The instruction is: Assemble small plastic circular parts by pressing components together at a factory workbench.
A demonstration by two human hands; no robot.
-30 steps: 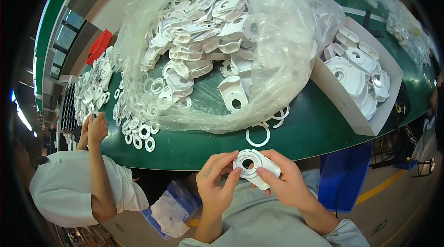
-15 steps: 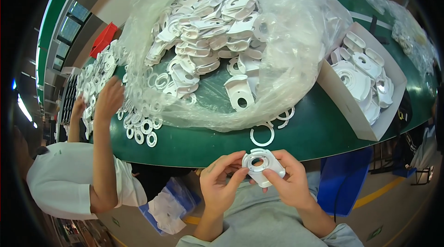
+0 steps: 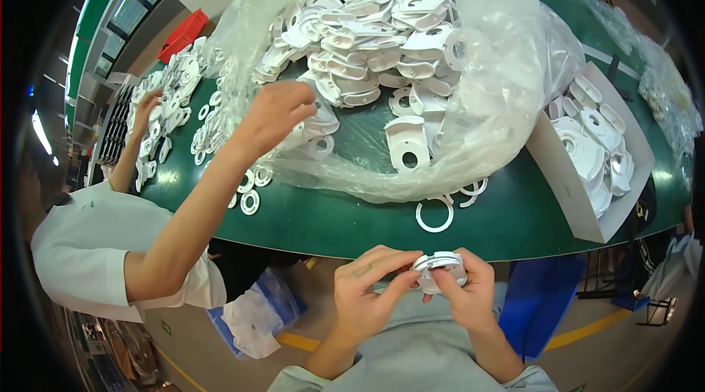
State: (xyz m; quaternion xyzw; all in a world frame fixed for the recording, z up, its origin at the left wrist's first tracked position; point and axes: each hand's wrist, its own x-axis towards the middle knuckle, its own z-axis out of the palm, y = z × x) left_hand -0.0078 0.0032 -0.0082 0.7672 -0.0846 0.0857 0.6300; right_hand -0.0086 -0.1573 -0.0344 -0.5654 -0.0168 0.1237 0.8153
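I count one white part [image 3: 442, 267] just off the table's [image 3: 330, 219] near edge, at least two open rings [image 3: 435, 230] along that edge, one plastic bag [image 3: 499, 62] mid-table, one box [image 3: 562, 179] toward the right end, one red bin [image 3: 182, 36] near the left end, two blue bins [image 3: 543, 304] below; bagged pieces [image 3: 407, 150] outrun my counting.

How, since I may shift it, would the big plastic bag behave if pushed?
The bag would probably crumple, its film being creased and see-through. Heaped with white parts, it likely drags heavily, and the loose pile may slide.
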